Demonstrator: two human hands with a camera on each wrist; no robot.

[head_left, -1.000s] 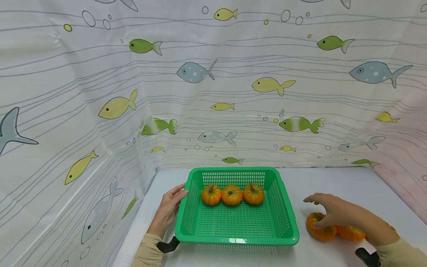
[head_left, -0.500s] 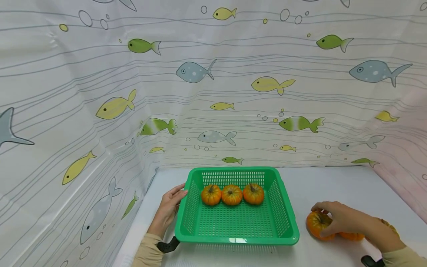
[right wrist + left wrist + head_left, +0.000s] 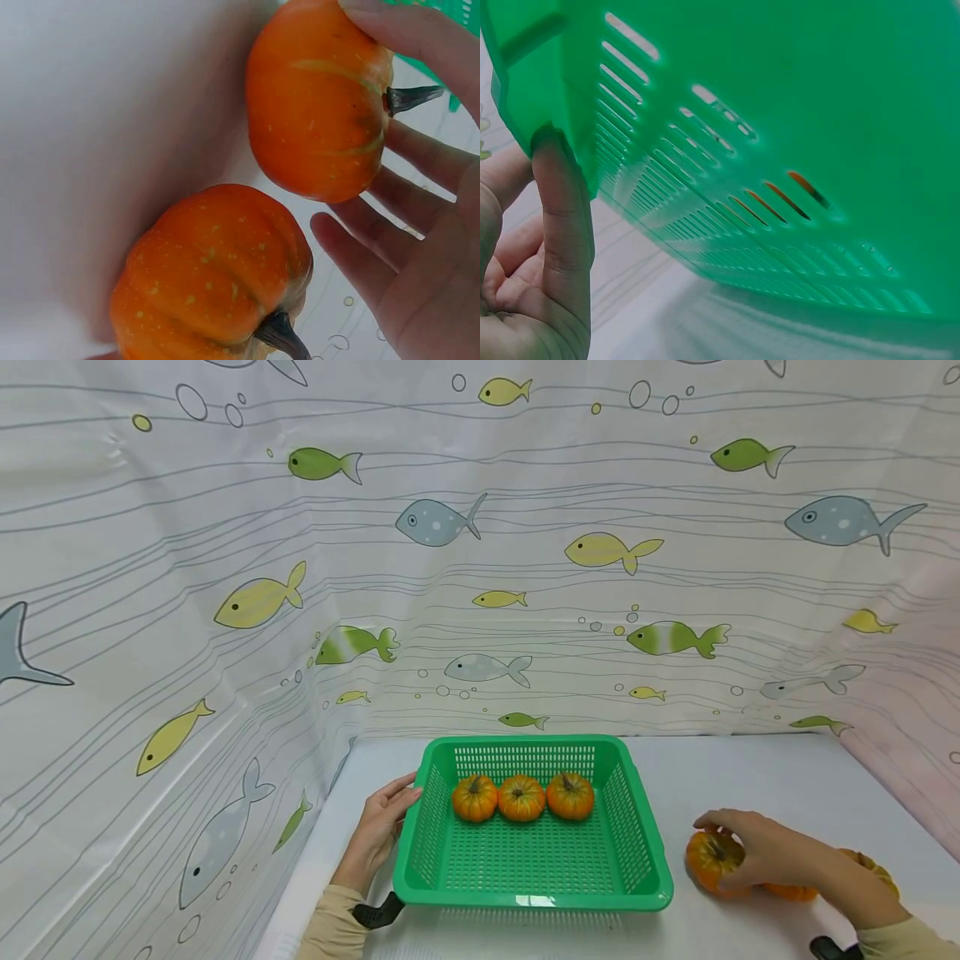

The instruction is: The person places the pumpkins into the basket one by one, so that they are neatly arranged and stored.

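A green plastic basket (image 3: 532, 868) with slotted walls stands on the table, with three small orange pumpkins (image 3: 522, 798) in a row along its back. My left hand (image 3: 381, 827) holds the basket's left rim; in the left wrist view my fingers (image 3: 564, 217) reach up to the rim from outside. To the right of the basket, my right hand (image 3: 772, 852) grips a small pumpkin (image 3: 708, 862) from above, thumb on one side and fingers on the other. The right wrist view shows that held pumpkin (image 3: 319, 105) with its dark stem, close beside another pumpkin (image 3: 214, 274).
Partly hidden under my right hand and forearm lie a pumpkin (image 3: 793, 892) and, farther right, another pumpkin (image 3: 873, 868). The white table (image 3: 720, 777) meets a fish-patterned curtain (image 3: 555, 635) at the back and on the sides.
My right hand has come down over the nearest loose pumpkin and closed its fingers round it. That pumpkin has shifted very slightly. The left hand and basket stay in place.
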